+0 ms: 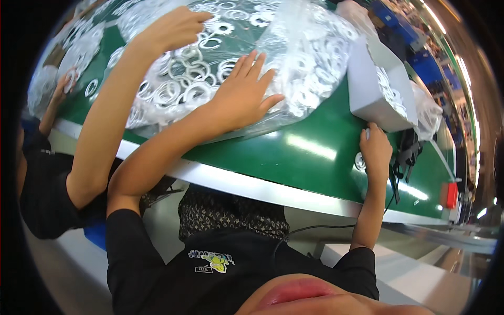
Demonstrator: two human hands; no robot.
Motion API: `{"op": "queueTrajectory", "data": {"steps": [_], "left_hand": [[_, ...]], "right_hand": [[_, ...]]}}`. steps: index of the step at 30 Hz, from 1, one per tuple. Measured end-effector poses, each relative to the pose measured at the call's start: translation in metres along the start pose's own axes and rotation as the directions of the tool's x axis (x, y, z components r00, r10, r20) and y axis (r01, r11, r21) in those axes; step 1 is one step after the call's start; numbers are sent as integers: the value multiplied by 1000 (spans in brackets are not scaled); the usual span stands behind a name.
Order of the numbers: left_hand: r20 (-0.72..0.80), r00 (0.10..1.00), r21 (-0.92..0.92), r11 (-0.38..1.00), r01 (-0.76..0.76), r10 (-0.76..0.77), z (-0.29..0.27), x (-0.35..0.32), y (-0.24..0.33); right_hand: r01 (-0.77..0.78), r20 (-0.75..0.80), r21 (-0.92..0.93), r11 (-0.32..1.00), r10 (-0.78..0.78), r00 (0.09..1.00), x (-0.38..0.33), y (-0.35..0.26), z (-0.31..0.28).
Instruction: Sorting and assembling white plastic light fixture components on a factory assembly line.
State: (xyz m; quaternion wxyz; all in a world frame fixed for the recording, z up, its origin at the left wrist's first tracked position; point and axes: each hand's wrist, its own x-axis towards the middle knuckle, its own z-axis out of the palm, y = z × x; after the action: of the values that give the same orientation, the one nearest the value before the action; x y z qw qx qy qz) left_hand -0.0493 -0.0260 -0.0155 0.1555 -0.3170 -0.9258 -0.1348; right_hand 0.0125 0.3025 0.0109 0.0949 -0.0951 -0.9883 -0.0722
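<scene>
Left hand splayed wide over clear bag of white rings, far on worktop, likely steadying it, gripping nothing; right hand curled beside white box, hold unclear.

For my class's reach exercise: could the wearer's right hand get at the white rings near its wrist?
Probably yes: the white rings lie just left of the right hand, with nothing visible between.

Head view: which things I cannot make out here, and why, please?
In the head view:
Bag contents under the left hand: hidden by that hand.
What the right hand may hold: hidden by its curled fingers.
Box floor: hidden by its walls and white parts.
Blue bins' contents: too small and blurred.
</scene>
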Motion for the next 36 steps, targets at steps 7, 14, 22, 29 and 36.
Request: {"op": "queueTrajectory", "data": {"steps": [7,14,22,29,36], "left_hand": [[39,977,-239,952,-192,207,-4,-5,31],[-34,967,-207,945,-253,251,-32,-13,62],[201,976,-172,978,121,-86,-35,36,-69],[54,988,-331,930,157,-148,-8,33,-60],[-124,926,-800,588,120,-357,-26,40,-59]], "right_hand": [[130,-130,177,976,-108,986,-7,-6,4],[318,-197,403,858,-258,946,-13,-20,-3],[398,-276,470,788,-297,914,-4,-19,7],[132,-106,938,321,-97,990,-6,-30,-6],[-113,125,990,79,-161,979,-5,-30,-8]]}}
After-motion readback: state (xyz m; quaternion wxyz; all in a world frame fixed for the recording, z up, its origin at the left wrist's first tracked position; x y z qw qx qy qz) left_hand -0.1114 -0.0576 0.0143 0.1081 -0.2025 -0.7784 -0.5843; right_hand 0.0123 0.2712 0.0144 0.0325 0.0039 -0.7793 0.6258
